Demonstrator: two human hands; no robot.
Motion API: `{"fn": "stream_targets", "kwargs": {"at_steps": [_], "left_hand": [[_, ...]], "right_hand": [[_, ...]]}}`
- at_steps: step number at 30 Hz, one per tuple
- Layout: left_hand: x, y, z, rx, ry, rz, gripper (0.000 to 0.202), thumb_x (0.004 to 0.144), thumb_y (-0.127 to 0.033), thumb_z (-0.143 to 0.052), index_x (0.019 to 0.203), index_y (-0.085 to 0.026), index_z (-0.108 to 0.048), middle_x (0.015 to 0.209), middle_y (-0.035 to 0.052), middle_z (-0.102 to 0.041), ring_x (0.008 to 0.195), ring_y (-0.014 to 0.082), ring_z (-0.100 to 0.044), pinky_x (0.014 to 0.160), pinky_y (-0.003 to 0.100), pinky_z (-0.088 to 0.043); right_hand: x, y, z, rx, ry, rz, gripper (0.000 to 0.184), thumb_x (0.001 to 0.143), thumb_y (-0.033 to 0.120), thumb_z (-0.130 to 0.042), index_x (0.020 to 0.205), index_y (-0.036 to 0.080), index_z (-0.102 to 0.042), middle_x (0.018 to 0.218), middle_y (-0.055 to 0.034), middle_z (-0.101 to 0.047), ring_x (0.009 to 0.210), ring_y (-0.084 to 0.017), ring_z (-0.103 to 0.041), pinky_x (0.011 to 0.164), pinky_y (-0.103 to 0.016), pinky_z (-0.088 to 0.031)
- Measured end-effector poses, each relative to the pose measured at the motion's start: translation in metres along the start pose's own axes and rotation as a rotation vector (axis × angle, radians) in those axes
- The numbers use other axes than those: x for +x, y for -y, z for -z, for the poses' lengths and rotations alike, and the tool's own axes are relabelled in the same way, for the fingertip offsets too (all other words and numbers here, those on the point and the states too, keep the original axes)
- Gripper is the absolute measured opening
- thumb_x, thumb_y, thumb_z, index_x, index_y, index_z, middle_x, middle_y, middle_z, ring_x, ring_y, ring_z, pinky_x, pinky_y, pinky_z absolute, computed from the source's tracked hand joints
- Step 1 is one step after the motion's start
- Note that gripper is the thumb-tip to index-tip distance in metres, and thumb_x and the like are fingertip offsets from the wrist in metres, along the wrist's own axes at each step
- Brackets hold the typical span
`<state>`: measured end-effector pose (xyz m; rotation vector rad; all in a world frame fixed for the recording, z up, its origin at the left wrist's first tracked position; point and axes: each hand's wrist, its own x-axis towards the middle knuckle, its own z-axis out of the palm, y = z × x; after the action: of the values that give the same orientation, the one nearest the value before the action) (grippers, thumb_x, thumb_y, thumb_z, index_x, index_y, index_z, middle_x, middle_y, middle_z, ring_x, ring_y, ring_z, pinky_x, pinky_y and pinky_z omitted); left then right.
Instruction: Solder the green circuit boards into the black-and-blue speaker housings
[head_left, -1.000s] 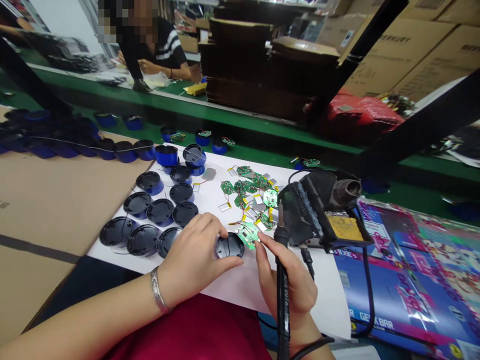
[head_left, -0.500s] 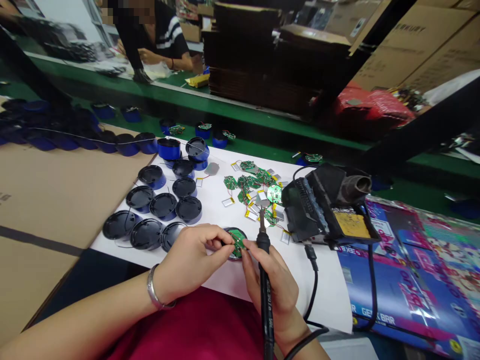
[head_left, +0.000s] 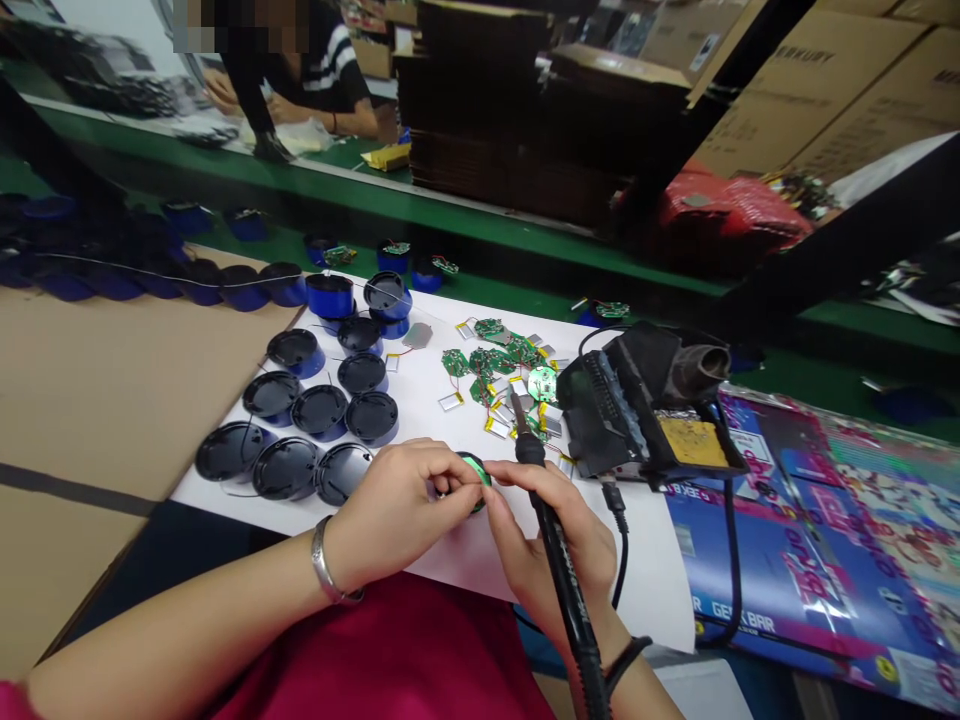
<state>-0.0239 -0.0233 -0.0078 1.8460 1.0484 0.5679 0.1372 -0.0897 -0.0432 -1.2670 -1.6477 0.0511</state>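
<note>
A green circuit board (head_left: 478, 466) sits at a round black case, mostly hidden behind my fingers. At its left edge, the thumb and index finger of my left hand (head_left: 409, 505) are pinched together on the board; a thin wire there would be too small to make out. My right hand (head_left: 562, 530) is closed around a black soldering iron (head_left: 561, 565), its tip pointing up and away from the board. The right thumb and index fingertip also touch the board's right edge. Beyond them lies a pile of green circuit boards (head_left: 491, 362) with small silver batteries wired to them.
Several blue-and-black round cases (head_left: 320, 412) stand at left on a white sheet (head_left: 637, 580). A soldering station (head_left: 645, 410) with a yellow sponge (head_left: 691, 441) is at right, its cable near my wrist. Printed packaging (head_left: 780, 560) lies beyond it. A person works across the bench.
My hands have drawn closer together, covering more of the board. The soldering iron has tilted, its tip leaning further left. The whole view has shifted slightly.
</note>
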Motion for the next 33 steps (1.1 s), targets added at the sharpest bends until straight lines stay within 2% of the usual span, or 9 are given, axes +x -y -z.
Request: {"fn": "stream_targets", "kwargs": {"at_steps": [3, 7, 14, 19, 23, 29, 33], "left_hand": [[0.0001, -0.0001, -0.0011, 0.037, -0.003, -0.016, 0.015, 0.084, -0.019, -0.063, 0.074, -0.019, -0.074, 0.07, -0.0003, -0.068, 0.069, 0.0129, -0.06, 0.067, 0.024, -0.045], [0.0004, 0.0002, -0.0007, -0.039, -0.009, -0.014, 0.013, 0.084, -0.018, -0.063, 0.076, -0.019, -0.073, 0.075, -0.0006, -0.071, 0.073, 0.0129, -0.062, 0.071, 0.023, -0.047], [0.003, -0.002, 0.0005, -0.174, 0.018, 0.094, 0.009, 0.082, -0.019, -0.065, 0.076, -0.018, -0.072, 0.076, -0.0004, -0.072, 0.073, 0.0127, -0.062, 0.069, 0.022, -0.048], [0.0041, -0.0033, 0.0001, -0.206, 0.021, 0.14, 0.008, 0.081, -0.018, -0.065, 0.076, -0.017, -0.072, 0.074, -0.0007, -0.072, 0.07, 0.0115, -0.062, 0.066, 0.021, -0.048], [0.0034, -0.0029, -0.0005, -0.2, 0.025, 0.129, 0.009, 0.082, -0.016, -0.065, 0.077, -0.016, -0.073, 0.075, -0.001, -0.072, 0.071, 0.0109, -0.062, 0.067, 0.02, -0.048], [0.0033, -0.0029, -0.0012, -0.185, 0.023, 0.099, 0.009, 0.082, -0.015, -0.065, 0.077, -0.017, -0.073, 0.076, -0.0018, -0.073, 0.071, 0.0102, -0.063, 0.066, 0.019, -0.047], [0.002, 0.0026, -0.0059, -0.107, -0.056, 0.006, 0.011, 0.083, -0.014, -0.065, 0.077, -0.018, -0.073, 0.076, -0.0019, -0.073, 0.071, 0.0112, -0.064, 0.067, 0.022, -0.047]], "right_hand": [[0.0016, 0.0004, -0.0015, -0.004, -0.013, 0.016, 0.03, 0.087, 0.01, -0.067, 0.113, 0.022, -0.06, 0.097, -0.0016, -0.074, 0.083, -0.016, -0.071, 0.085, -0.035, -0.06], [0.0022, 0.0006, -0.0015, -0.038, -0.043, -0.047, 0.025, 0.088, 0.012, -0.067, 0.108, 0.025, -0.059, 0.091, 0.0006, -0.073, 0.078, -0.015, -0.072, 0.073, -0.029, -0.061], [0.0031, 0.0011, 0.0003, -0.047, -0.127, -0.108, 0.026, 0.086, 0.012, -0.069, 0.108, 0.023, -0.06, 0.087, 0.0005, -0.072, 0.075, -0.014, -0.072, 0.072, -0.026, -0.061], [0.0049, 0.0017, 0.0016, 0.021, -0.055, -0.143, 0.027, 0.087, 0.013, -0.068, 0.11, 0.023, -0.058, 0.091, 0.0002, -0.073, 0.08, -0.014, -0.073, 0.074, -0.026, -0.061], [0.0061, 0.0045, 0.0014, 0.029, -0.008, -0.178, 0.028, 0.087, 0.014, -0.068, 0.11, 0.024, -0.056, 0.091, 0.0006, -0.073, 0.078, -0.014, -0.072, 0.073, -0.026, -0.061], [0.0074, 0.0085, 0.0006, 0.048, -0.038, -0.232, 0.026, 0.086, 0.013, -0.068, 0.108, 0.023, -0.057, 0.082, 0.0029, -0.072, 0.069, -0.012, -0.07, 0.067, -0.022, -0.059], [0.0051, 0.0088, 0.0004, 0.03, -0.046, -0.239, 0.028, 0.086, 0.012, -0.068, 0.109, 0.023, -0.057, 0.082, 0.0034, -0.071, 0.068, -0.011, -0.069, 0.067, -0.022, -0.059]]}}
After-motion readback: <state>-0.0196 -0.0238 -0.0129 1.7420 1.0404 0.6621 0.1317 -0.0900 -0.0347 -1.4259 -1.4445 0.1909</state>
